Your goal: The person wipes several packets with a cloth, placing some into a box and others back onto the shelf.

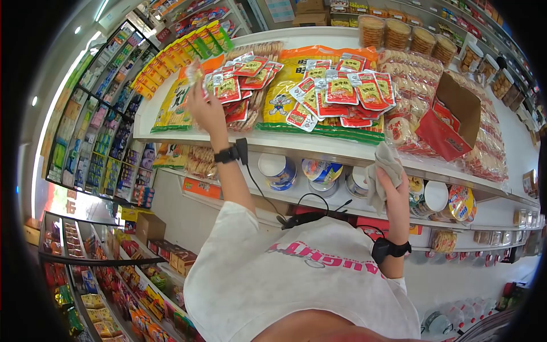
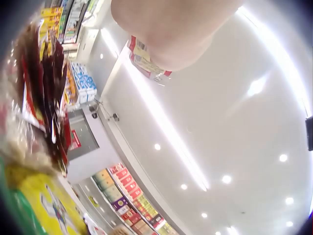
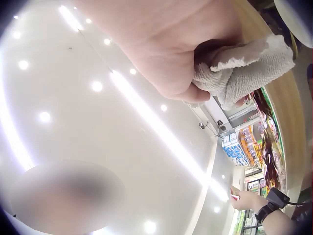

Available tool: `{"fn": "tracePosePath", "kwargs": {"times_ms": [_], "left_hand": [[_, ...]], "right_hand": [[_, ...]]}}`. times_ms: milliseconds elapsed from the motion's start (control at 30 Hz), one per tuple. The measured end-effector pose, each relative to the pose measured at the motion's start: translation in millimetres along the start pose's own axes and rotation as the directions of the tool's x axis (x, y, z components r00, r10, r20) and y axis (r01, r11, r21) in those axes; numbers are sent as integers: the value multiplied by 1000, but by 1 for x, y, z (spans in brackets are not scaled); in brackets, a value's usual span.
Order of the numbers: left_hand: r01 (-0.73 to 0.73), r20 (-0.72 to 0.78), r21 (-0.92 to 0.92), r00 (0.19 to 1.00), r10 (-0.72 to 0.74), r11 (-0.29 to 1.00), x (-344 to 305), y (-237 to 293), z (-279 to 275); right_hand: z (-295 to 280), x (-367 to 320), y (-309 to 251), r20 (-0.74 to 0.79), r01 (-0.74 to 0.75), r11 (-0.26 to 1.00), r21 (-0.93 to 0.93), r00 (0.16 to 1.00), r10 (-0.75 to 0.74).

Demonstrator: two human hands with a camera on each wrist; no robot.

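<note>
My left hand [image 1: 206,108] is raised over the left part of the display shelf. It pinches a small red and yellow snack packet [image 2: 141,55], partly hidden behind the hand in the left wrist view. Just right of that hand lies a pile of red snack packets [image 1: 239,85], on top of larger clear bags. A second pile of similar packets [image 1: 342,94] rests on a big yellow and green bag [image 1: 279,108]. My right hand [image 1: 396,185] grips a bunched grey cloth [image 3: 254,68] in front of the shelf's front edge.
An opened red cardboard box [image 1: 444,145] leans on bagged round biscuits [image 1: 404,74] at the right. Clear tubs of biscuits [image 1: 399,35] line the back. Instant noodle tubs [image 1: 277,171] stand on the lower shelf [image 1: 245,196]. Yellow and green packs [image 1: 176,57] form a row at the back left.
</note>
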State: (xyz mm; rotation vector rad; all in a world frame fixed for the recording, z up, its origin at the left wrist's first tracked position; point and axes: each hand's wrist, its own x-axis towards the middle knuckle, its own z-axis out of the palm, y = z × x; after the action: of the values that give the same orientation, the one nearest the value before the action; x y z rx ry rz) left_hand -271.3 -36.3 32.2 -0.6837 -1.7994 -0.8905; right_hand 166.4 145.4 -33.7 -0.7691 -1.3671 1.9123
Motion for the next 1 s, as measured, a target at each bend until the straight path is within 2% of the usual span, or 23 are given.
{"fn": "tracePosePath", "kwargs": {"times_ms": [33,67,167,200,300,333,433,633,733,767,800,867,900,933,1000], "left_hand": [[44,147,-2,988,-43,999,-5,-27,12],[219,537,73,814,-223,973,-8,-58,23],[-156,453,190,890,54,969,-34,-53,35],[-88,486,157,874,0,984,-29,-44,32],[-2,567,-13,824,9,1000,-21,-53,37],[9,582,-13,813,0,1000,-19,-55,40],[-93,597,106,802,11,990,-13,-55,46],[-209,493,224,867,74,952,-11,-44,52],[-221,487,163,865,116,961,-7,-32,44],[-202,427,29,888,171,979,-7,-23,37],[-184,359,-128,907,219,975,-7,-4,29],[-12,404,-320,903,149,947,-7,57,2],[21,409,-363,902,139,931,-16,78,-7],[55,413,-394,902,123,918,-23,97,-15],[111,495,-500,850,178,859,-36,142,-30]], "right_hand": [[2,-3,-1,4,-1,1000,4,1000,1],[4,-5,-4,5,0,1000,10,1000,-1],[-3,-6,-3,44,8,1000,0,999,-8],[-7,-6,-2,57,8,1000,-9,998,-8],[-11,-9,-3,5,22,999,38,1000,-22],[-11,-9,-4,0,26,999,34,1000,-26],[-10,-12,-9,-5,37,999,30,999,-37],[-10,-18,-10,9,83,997,5,997,-83],[-12,-23,-12,-25,145,989,-25,989,-146],[-13,-24,-14,-50,185,982,-39,981,-187],[-18,-25,-18,-92,228,971,-64,968,-233],[-25,-28,-30,-274,283,951,-126,911,-307],[-30,-27,-37,-350,305,938,-165,871,-345],[-36,-25,-44,-415,359,903,-236,803,-428],[-48,-17,-56,-486,439,815,-377,655,-578]]}}
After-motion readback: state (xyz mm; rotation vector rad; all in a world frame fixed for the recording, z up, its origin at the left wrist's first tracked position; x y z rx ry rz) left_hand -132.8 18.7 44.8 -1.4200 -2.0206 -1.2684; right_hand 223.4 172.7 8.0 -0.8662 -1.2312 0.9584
